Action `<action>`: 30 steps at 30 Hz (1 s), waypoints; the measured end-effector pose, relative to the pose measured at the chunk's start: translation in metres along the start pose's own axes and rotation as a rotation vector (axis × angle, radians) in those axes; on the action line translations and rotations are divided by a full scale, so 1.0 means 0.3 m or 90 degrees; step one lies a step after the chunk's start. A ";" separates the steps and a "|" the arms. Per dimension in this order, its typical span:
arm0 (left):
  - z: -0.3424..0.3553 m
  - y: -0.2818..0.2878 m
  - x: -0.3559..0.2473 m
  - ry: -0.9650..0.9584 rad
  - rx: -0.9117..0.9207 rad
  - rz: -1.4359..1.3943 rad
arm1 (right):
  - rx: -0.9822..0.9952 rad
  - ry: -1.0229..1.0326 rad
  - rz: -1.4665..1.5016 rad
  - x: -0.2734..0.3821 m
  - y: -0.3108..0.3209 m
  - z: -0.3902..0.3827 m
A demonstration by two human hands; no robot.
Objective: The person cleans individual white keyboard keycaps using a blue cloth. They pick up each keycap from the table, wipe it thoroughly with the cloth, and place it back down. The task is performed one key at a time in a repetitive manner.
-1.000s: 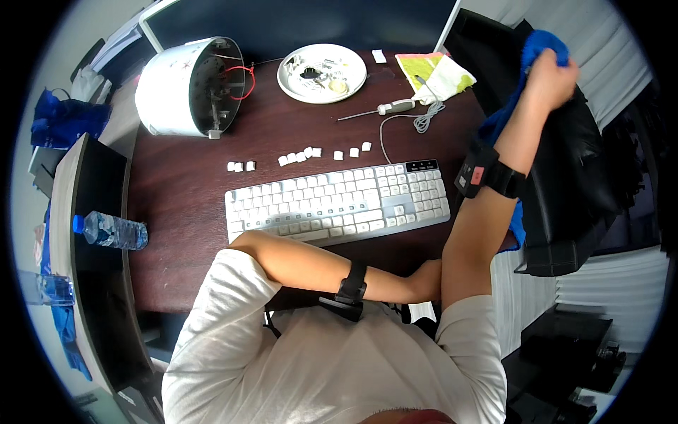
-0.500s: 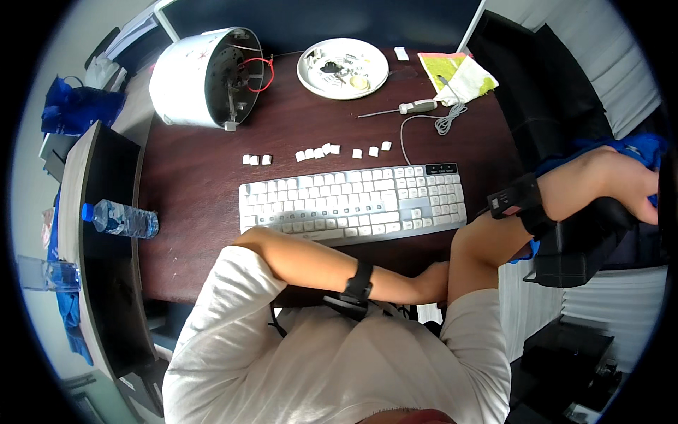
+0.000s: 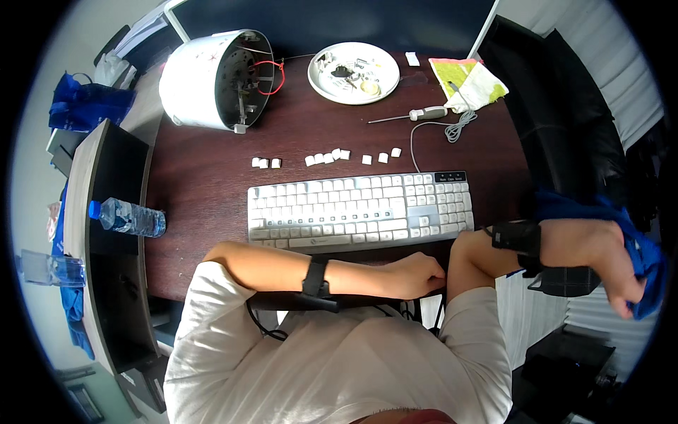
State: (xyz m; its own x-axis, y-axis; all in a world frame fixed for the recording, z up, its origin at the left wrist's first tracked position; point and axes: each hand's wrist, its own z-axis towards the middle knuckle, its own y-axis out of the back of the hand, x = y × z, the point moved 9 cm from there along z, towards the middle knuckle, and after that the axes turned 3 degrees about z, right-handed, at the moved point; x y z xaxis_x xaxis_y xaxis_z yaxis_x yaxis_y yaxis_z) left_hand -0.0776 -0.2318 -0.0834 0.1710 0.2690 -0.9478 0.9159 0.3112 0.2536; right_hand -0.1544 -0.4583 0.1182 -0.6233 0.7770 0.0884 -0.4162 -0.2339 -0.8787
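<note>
Out to the right, past the desk edge, my right hand (image 3: 623, 272) grips a piece of blue cloth (image 3: 648, 279), which hangs beside a black chair. My left forearm lies across the desk's front edge. My left hand (image 3: 417, 274) is closed beside my right elbow; whatever its fingers may hold is hidden. Just beyond my forearm rests a white keyboard (image 3: 360, 212) with gaps in its key rows. Several loose white keycaps (image 3: 328, 157) lie in a broken line behind it.
A white drum-shaped housing (image 3: 205, 83) lies on its side at the back left. Small parts fill a white plate (image 3: 387, 88). Farther right are a screwdriver (image 3: 427, 113), a coiled cable (image 3: 460, 127) and a yellow-white cloth (image 3: 466, 81). A water bottle (image 3: 131, 218) lies at the left.
My right hand has come down and nearer with the blue cloth, which shows more now. My left hand has shifted slightly left and shows more fully. The whole view has moved a little.
</note>
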 end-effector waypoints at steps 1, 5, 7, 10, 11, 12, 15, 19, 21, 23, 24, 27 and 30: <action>-0.029 0.033 -0.031 0.056 0.023 -0.031 | 0.001 0.011 0.014 0.013 0.000 0.013; -0.132 0.208 -0.111 0.029 -0.088 -0.174 | 0.012 0.052 0.079 0.061 -0.069 0.016; -0.193 0.329 -0.134 -0.041 -0.216 -0.250 | 0.033 0.067 0.116 0.082 -0.144 -0.030; -0.280 0.484 -0.176 -0.106 -0.307 -0.279 | 0.123 0.037 0.026 0.128 -0.279 -0.166; -0.318 0.530 -0.180 -0.140 -0.354 -0.266 | 0.172 0.005 -0.037 0.143 -0.332 -0.249; -0.342 0.560 -0.186 -0.154 -0.377 -0.275 | 0.223 -0.010 -0.107 0.167 -0.384 -0.317; -0.427 0.650 -0.192 -0.176 -0.449 -0.288 | 0.631 0.071 -0.072 0.245 -0.525 -0.526; -0.494 0.706 -0.168 -0.178 -0.493 -0.275 | 0.925 -0.078 0.134 0.338 -0.592 -0.802; -0.496 0.709 -0.161 -0.183 -0.478 -0.299 | 0.964 -0.131 0.205 0.374 -0.591 -0.879; -0.502 0.725 -0.144 -0.209 -0.490 -0.318 | 1.028 -0.145 0.212 0.398 -0.581 -0.942; -0.503 0.737 -0.143 -0.224 -0.493 -0.323 | 1.039 -0.163 0.214 0.400 -0.574 -0.966; -0.513 0.755 -0.149 -0.241 -0.516 -0.336 | 1.080 -0.192 0.206 0.404 -0.560 -1.019; -0.517 0.760 -0.145 -0.245 -0.487 -0.335 | 1.141 -0.186 0.214 0.428 -0.555 -1.068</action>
State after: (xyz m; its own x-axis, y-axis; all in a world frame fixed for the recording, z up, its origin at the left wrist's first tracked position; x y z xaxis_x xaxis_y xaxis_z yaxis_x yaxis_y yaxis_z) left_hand 0.0674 -0.0312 0.0458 0.0419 -0.3421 -0.9387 0.4525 0.8442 -0.2874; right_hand 0.0469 -0.1322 0.1254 -0.8184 0.5040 0.2760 -0.2628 -0.7554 0.6002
